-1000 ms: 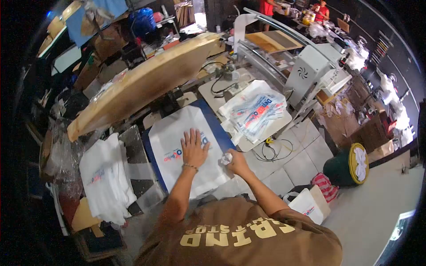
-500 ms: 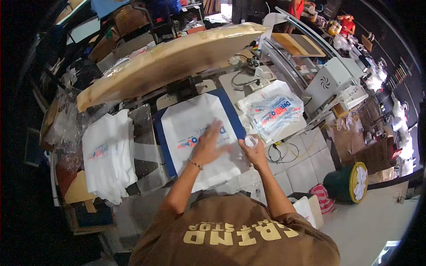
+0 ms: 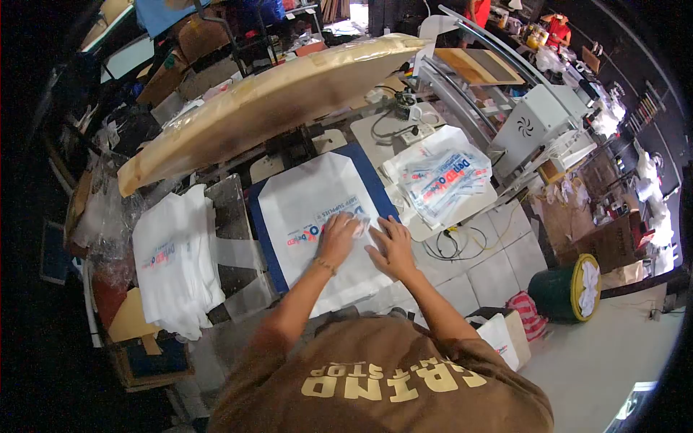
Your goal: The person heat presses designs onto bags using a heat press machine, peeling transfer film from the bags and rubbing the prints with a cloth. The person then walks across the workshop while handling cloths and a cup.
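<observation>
A white printed bag (image 3: 303,209) lies flat on the blue board (image 3: 261,229) in front of me. My left hand (image 3: 336,242) rests over the print with its fingers curled, closed on a small crumpled white wad (image 3: 362,227). Just to its right, my right hand (image 3: 392,250) lies on the bag's right side, fingers apart, close to the wad and holding nothing. Above the board, a large panel wrapped in tan covering (image 3: 274,94) is tilted up. To the left is a stack of white printed bags (image 3: 177,256).
Printed transfer sheets (image 3: 444,180) lie on a pale board at the right. Beyond them stands a white machine with a fan vent (image 3: 538,119). A green bin (image 3: 556,292) and cables (image 3: 451,249) are on the floor. Two people in red (image 3: 558,32) are at the back right.
The crumpled wad has passed from my right hand to my left hand. My right hand has opened and moved left onto the bag. My left hand has curled its fingers.
</observation>
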Action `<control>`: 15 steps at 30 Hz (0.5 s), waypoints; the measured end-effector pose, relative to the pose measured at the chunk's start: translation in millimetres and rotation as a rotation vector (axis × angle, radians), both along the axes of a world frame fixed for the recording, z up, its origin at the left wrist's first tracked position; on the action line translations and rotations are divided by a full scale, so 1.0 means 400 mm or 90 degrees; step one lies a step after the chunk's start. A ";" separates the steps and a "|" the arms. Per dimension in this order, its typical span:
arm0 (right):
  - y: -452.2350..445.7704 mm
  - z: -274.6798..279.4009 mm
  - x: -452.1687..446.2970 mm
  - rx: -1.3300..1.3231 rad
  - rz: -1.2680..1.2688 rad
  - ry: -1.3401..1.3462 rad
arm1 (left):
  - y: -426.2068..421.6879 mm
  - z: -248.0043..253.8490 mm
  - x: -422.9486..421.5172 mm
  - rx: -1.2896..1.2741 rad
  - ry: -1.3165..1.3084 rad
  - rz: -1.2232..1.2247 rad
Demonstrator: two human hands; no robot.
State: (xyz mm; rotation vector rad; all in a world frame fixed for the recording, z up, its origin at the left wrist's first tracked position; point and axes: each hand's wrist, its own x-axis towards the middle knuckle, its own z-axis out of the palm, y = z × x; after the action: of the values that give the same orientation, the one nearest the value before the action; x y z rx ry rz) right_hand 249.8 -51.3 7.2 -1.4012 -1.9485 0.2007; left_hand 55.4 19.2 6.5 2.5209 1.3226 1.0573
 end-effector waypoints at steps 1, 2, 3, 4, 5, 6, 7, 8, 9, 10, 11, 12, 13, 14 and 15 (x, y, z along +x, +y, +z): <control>-0.003 0.004 -0.002 0.004 -0.005 -0.014 | 0.016 0.006 0.035 -0.019 -0.012 0.010; -0.005 -0.001 -0.003 0.000 -0.004 -0.014 | 0.056 0.016 0.058 -0.023 -0.011 0.011; -0.007 -0.005 -0.002 0.015 -0.008 -0.015 | 0.111 0.032 0.081 -0.049 0.003 0.118; -0.003 -0.007 0.000 0.033 -0.013 -0.017 | 0.144 0.038 0.094 -0.071 0.016 0.223; -0.007 -0.010 0.005 0.034 -0.012 -0.021 | 0.123 0.030 0.099 -0.072 0.012 0.224; -0.011 -0.013 0.009 0.023 0.008 0.000 | 0.076 0.021 0.099 -0.065 0.002 0.187; -0.001 -0.015 0.014 0.021 0.022 0.022 | 0.040 0.017 0.104 -0.049 -0.007 0.144; 0.005 -0.028 0.014 0.012 0.018 0.013 | 0.006 0.004 0.081 -0.019 -0.036 0.123; 0.006 -0.035 0.016 0.005 0.001 -0.023 | -0.019 -0.016 0.040 0.013 -0.070 0.091; 0.008 -0.037 0.021 0.020 0.016 0.007 | -0.035 -0.016 -0.008 0.086 -0.096 0.137; 0.012 -0.061 0.026 0.009 0.025 0.013 | 0.001 -0.088 -0.083 -0.009 -0.062 0.180; 0.003 -0.038 0.033 0.019 0.040 0.031 | 0.001 -0.050 -0.116 0.039 -0.069 0.220; 0.005 -0.051 0.032 0.024 0.036 0.035 | 0.007 -0.017 -0.120 0.015 -0.028 0.289; 0.001 -0.038 0.038 -0.005 0.047 0.034 | 0.018 0.007 -0.119 0.013 0.049 0.254; -0.004 -0.027 0.043 0.011 0.019 0.028 | 0.044 -0.005 -0.104 -0.020 0.059 0.240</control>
State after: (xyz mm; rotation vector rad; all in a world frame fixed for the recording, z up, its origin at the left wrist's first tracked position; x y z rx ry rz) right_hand 266.9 -52.8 -3.5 -1.3471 -1.9313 0.2265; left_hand 13.8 36.6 4.6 2.3784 1.8782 0.9742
